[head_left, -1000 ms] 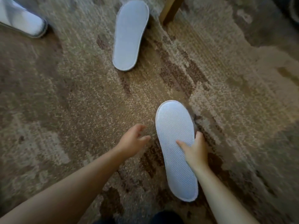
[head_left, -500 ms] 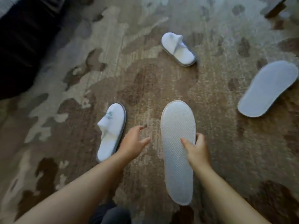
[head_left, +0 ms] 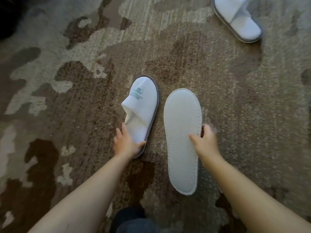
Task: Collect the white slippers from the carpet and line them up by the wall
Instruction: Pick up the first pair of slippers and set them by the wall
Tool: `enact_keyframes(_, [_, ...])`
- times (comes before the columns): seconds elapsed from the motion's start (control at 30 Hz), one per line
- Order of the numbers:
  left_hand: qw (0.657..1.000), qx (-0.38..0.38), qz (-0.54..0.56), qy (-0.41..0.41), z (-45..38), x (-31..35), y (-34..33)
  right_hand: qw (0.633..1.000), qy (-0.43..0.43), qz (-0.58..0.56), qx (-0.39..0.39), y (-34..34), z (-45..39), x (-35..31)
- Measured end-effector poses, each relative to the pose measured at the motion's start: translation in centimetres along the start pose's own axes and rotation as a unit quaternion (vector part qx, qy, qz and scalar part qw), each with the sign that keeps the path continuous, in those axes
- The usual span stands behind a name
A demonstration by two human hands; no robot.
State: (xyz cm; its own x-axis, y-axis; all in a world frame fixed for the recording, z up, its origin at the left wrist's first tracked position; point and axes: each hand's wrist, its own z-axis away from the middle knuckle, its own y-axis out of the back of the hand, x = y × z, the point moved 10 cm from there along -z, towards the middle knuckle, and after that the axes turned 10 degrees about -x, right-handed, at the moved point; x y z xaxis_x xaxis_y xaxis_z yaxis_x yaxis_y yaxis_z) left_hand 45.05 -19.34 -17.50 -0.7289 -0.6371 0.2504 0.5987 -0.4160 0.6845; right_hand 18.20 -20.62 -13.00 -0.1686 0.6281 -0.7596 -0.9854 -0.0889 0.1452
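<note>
My right hand [head_left: 204,142] grips a white slipper [head_left: 182,132] turned sole-up, thumb on the textured sole and fingers curled under its right edge. Just to its left an upright white slipper [head_left: 140,106] with a blue-green logo on the toe rests on the carpet. My left hand [head_left: 125,142] wraps around that slipper's heel end, fingers along the left side and thumb at the right rim. A third white slipper [head_left: 239,17] lies upright at the top right, partly cut off by the frame.
A patterned brown and beige carpet [head_left: 235,98] fills the view. A dark shape [head_left: 8,15] sits at the top left corner. My dark-clothed knee [head_left: 133,221] shows at the bottom centre. No wall is visible.
The view swung left across the carpet. My left hand, empty and open before, reached the logo slipper and closed around its heel. The right hand kept hold of the sole-up slipper.
</note>
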Motion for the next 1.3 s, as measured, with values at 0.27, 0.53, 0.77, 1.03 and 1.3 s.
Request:
enact_keyframes(0.27, [0.981, 0.056, 0.174, -0.065, 2.2, 1.7, 2.4, 0.999, 0.047, -0.007, 0.022, 0.9, 1.3, -2.0])
enact_keyframes(0.53, [0.953, -0.031, 0.243, -0.179, 19.4, 12.2, 7.3, 0.986, 0.085, -0.108, 0.092, 10.5, 16.4, -10.2])
enact_keyframes(0.77, [0.936, -0.09, 0.267, -0.211, 38.8, 22.5, 17.8, 0.97, 0.071, -0.164, 0.166, 20.9, 33.5, -21.8])
enact_keyframes(1.03, [0.903, -0.161, 0.198, -0.346, 54.1, 35.7, 24.6, 0.921, 0.121, -0.24, 0.282, 30.2, 49.2, -31.3])
enact_keyframes(1.3, [0.821, -0.283, 0.09, -0.488, 68.7, 41.6, 22.4, 0.79, 0.11, -0.337, 0.5, 32.9, 69.5, -28.7])
